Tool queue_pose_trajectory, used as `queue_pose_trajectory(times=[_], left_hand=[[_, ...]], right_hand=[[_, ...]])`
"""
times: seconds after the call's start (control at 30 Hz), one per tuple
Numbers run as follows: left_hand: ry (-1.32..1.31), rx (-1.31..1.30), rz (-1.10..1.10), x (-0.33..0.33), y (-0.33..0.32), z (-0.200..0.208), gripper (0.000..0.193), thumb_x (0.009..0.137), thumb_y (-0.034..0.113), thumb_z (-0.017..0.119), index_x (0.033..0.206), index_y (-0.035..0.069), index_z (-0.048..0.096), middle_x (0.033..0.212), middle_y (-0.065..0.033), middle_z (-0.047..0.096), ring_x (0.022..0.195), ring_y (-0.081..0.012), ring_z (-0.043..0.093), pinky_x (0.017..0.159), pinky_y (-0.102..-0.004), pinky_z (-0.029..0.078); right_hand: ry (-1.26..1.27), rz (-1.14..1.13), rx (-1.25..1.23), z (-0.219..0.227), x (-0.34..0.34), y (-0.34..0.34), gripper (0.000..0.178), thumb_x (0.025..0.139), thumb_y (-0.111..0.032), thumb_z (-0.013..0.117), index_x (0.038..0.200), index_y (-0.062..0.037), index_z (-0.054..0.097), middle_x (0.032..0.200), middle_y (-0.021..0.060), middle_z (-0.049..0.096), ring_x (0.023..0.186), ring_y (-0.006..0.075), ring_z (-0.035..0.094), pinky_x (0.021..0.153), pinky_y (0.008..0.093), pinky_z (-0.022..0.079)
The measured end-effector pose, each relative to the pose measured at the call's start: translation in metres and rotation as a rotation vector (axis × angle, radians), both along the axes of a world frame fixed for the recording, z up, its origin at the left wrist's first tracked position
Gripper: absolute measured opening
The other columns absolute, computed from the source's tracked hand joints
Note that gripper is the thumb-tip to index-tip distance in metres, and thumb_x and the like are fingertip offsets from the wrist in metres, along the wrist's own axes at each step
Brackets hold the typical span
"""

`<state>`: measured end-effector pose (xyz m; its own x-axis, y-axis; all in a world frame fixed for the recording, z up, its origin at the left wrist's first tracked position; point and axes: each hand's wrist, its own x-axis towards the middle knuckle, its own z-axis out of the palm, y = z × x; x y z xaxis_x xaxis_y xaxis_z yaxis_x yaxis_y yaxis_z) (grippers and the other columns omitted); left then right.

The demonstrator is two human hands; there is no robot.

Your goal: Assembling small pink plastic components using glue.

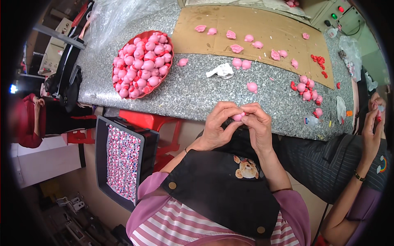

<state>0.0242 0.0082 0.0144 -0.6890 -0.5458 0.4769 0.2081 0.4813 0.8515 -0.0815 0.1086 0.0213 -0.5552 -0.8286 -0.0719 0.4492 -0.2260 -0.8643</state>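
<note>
Between my fingertips, just off the near edge of the speckled grey table (193, 92), is a small pink rounded plastic piece (238, 117). My left hand (219, 123) pinches it from one side, and my right hand (258, 125) grips the other side. The fingers cover much of it, so its full shape is hidden. Past my hands a pink ball-like piece (252, 87) lies alone on the table, with a pair of pink pieces (241, 64) farther back. A crumpled white tissue (221, 71) rests to their left.
A red scalloped bowl (172, 61) heaped with pink-and-red pieces stands at left. Cardboard (213, 18) at the back bears scattered pink halves and red bits (318, 61). Pink-and-red pieces (308, 91) and a small bottle (310, 120) lie right. A black crate (152, 149) stands lower left; a co-worker's hands (372, 127) are far right.
</note>
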Motion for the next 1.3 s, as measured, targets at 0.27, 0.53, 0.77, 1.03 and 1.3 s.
queue_pose_trajectory(times=[0.27, 0.53, 0.77, 1.03, 1.3], left_hand=[[-0.036, -0.029, -0.053, 0.006, -0.007, -0.003, 0.032, 0.069, -0.004, 0.072, 0.098, 0.004, 0.061, 0.098, -0.0102, 0.058, 0.088, -0.0218, 0.057, 0.076, -0.0301, 0.047], [0.102, -0.622, 0.673, 0.059, -0.154, 0.085, 0.019, 0.075, -0.007, 0.064, 0.092, 0.000, 0.059, 0.091, -0.0110, 0.062, 0.085, -0.0243, 0.059, 0.077, -0.0341, 0.047], [-0.494, -0.659, 0.791, 0.095, -0.251, 0.072, 0.024, 0.085, 0.011, 0.056, 0.107, 0.003, 0.063, 0.108, -0.0157, 0.060, 0.099, -0.0292, 0.059, 0.085, -0.0362, 0.046], [-0.134, -0.548, 0.360, -0.011, -0.161, 0.069, 0.012, 0.075, 0.001, 0.063, 0.086, 0.001, 0.062, 0.087, -0.0128, 0.063, 0.081, -0.0272, 0.062, 0.073, -0.0334, 0.049], [-0.283, -0.341, 0.146, -0.126, -0.145, 0.016, 0.018, 0.077, 0.012, 0.065, 0.087, -0.003, 0.062, 0.086, -0.0166, 0.060, 0.074, -0.0293, 0.061, 0.066, -0.0355, 0.048]], right_hand=[[0.032, 0.024, 0.100, -0.004, 0.003, 0.003, 0.022, 0.078, 0.008, 0.058, 0.099, 0.0049, 0.061, 0.103, 0.0075, 0.053, 0.088, 0.0148, 0.060, 0.082, 0.0251, 0.048], [0.746, -0.416, 0.248, -0.012, -0.001, 0.053, 0.019, 0.075, 0.011, 0.061, 0.093, 0.0049, 0.059, 0.102, 0.0124, 0.055, 0.083, 0.0143, 0.057, 0.070, 0.0240, 0.049], [0.749, -0.839, 0.422, -0.033, -0.023, 0.120, 0.018, 0.080, 0.008, 0.058, 0.096, 0.0012, 0.053, 0.105, 0.0076, 0.049, 0.084, 0.0121, 0.050, 0.074, 0.0232, 0.043], [0.883, -0.741, 0.489, -0.024, -0.029, 0.114, 0.015, 0.078, 0.007, 0.060, 0.091, 0.0026, 0.056, 0.099, 0.0099, 0.052, 0.080, 0.0145, 0.050, 0.072, 0.0254, 0.044], [0.974, -0.543, 0.487, -0.010, -0.027, 0.095, 0.020, 0.075, 0.007, 0.061, 0.095, 0.0022, 0.059, 0.097, 0.0120, 0.056, 0.081, 0.0199, 0.056, 0.071, 0.0276, 0.047]])
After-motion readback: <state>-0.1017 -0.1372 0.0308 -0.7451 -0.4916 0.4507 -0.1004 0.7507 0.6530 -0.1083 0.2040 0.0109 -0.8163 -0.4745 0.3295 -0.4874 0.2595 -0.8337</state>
